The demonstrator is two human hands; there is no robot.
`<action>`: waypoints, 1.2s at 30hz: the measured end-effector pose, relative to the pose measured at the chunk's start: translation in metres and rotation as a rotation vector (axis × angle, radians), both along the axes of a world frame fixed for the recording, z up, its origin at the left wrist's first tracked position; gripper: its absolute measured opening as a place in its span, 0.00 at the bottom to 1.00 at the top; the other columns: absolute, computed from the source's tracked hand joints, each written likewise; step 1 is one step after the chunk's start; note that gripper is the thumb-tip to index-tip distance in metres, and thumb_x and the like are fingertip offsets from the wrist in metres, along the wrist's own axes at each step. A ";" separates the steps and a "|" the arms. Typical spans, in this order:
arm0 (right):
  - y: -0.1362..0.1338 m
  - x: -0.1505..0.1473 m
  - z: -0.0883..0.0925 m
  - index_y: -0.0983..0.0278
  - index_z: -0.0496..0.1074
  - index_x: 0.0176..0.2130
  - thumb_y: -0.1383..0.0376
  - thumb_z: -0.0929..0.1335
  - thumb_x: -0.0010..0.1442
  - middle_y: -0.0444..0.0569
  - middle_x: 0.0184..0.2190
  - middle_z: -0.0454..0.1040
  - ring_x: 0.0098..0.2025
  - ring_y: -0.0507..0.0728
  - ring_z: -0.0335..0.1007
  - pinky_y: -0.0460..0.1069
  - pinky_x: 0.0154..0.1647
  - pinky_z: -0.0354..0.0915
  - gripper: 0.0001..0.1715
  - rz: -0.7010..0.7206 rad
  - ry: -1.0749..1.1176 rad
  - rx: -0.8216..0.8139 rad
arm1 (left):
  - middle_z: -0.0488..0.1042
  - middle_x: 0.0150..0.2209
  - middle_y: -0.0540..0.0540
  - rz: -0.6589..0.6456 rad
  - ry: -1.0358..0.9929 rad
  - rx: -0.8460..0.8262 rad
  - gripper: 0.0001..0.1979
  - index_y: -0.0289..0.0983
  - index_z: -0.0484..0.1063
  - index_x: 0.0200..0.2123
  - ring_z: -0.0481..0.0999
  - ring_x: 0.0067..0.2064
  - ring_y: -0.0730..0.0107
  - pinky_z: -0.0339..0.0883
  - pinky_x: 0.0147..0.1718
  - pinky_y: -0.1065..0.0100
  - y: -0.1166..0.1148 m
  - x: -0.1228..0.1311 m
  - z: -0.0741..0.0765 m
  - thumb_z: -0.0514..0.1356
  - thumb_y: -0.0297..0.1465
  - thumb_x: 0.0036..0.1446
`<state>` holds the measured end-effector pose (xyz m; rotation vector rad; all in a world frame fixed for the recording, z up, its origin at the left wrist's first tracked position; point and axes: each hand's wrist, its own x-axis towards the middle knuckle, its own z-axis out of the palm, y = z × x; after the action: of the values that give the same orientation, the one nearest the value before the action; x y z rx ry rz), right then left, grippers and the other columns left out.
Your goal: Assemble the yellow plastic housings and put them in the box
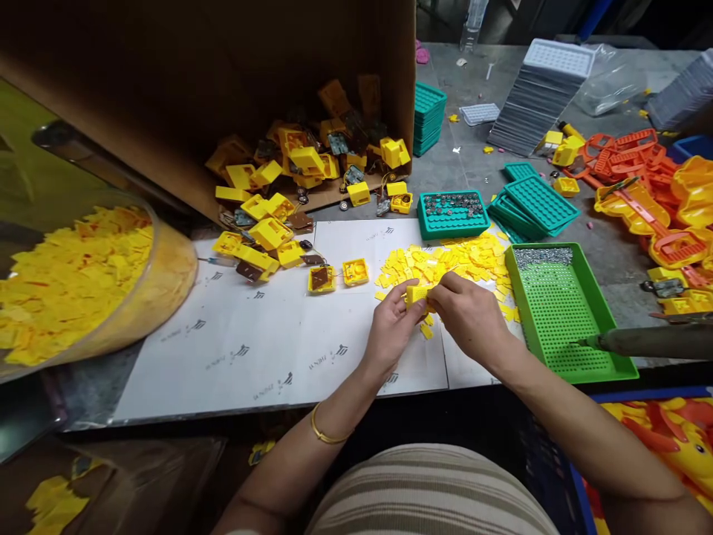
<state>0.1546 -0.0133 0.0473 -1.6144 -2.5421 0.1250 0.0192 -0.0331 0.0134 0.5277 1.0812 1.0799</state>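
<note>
Between my two hands is a small yellow plastic box (417, 295), held just above the white sheet. My left hand (391, 323) grips it from the left, thumb and fingers closed round it. My right hand (466, 310) has its fingertips pinched together at the box's right side; whether they hold a separate small part is hidden. Just beyond the hands spreads a pile of flat yellow plastic pieces (445, 258). To the left lie two opened yellow box halves, one with a brown piece inside (321, 279) and one with wires (355, 272).
A cardboard box (384, 44) with yellow parts stands at the back. A green tray (579, 312) of screws, with a screwdriver (640, 342) over it, is at right. A teal tray (452, 223) holds small metal discs. A tub (172, 260) of yellow pieces is left.
</note>
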 end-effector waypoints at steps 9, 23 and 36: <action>0.003 0.020 -0.007 0.65 0.76 0.35 0.72 0.68 0.58 0.48 0.33 0.77 0.34 0.53 0.73 0.45 0.33 0.63 0.05 0.034 0.537 -0.042 | 0.76 0.37 0.46 -0.066 -0.162 -0.130 0.19 0.33 0.70 0.46 0.77 0.35 0.74 0.73 0.39 0.70 0.003 -0.006 0.002 0.66 0.28 0.50; 0.016 0.018 -0.003 0.65 0.73 0.33 0.72 0.66 0.61 0.46 0.30 0.73 0.32 0.51 0.65 0.46 0.28 0.51 0.07 0.334 0.203 -0.231 | 0.78 0.40 0.45 -0.206 0.107 0.027 0.24 0.35 0.70 0.48 0.77 0.40 0.70 0.70 0.39 0.72 -0.005 -0.012 -0.009 0.67 0.37 0.49; 0.023 0.023 -0.004 0.64 0.73 0.32 0.73 0.68 0.57 0.43 0.29 0.76 0.31 0.49 0.71 0.44 0.34 0.63 0.05 0.259 0.572 -0.308 | 0.78 0.40 0.44 -0.113 0.089 0.046 0.25 0.35 0.70 0.49 0.77 0.41 0.66 0.71 0.44 0.64 -0.008 -0.015 -0.003 0.67 0.36 0.48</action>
<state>0.1778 0.0101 0.0437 -1.0944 -2.3207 0.8999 0.0044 -0.0414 0.0101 0.6714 1.0928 0.9918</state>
